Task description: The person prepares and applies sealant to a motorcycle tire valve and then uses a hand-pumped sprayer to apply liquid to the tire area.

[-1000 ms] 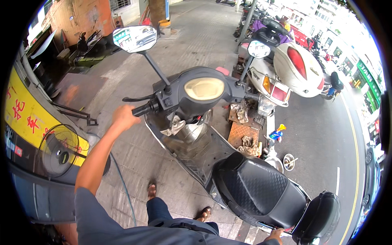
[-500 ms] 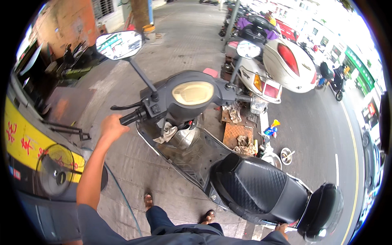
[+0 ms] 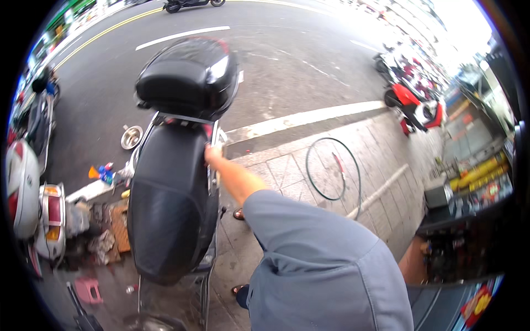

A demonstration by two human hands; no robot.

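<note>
A black scooter seat (image 3: 168, 182) runs up the left half of the view, with a black top box (image 3: 185, 77) fixed behind it. My right hand (image 3: 212, 153) reaches out from a grey sleeve and is closed around the grab rail (image 3: 216, 137) at the seat's rear side. Its fingers are partly hidden beside the seat. My left hand is out of view, and so is the handlebar grip; a mirror stem (image 3: 81, 309) shows at the lower left.
A looped hose (image 3: 359, 171) lies on the paving to the right. Left of the scooter are a metal bowl (image 3: 131, 138), a blue spray bottle (image 3: 105, 175), rags (image 3: 103, 243) and a pink stool (image 3: 88, 289). A white scooter (image 3: 22, 190) stands at far left, a red one (image 3: 408, 99) beyond the paving.
My view has swung right and back, from the handlebar to the scooter's rear. My left hand, on the left grip before, has left the view. My right hand stays at the seat's rear.
</note>
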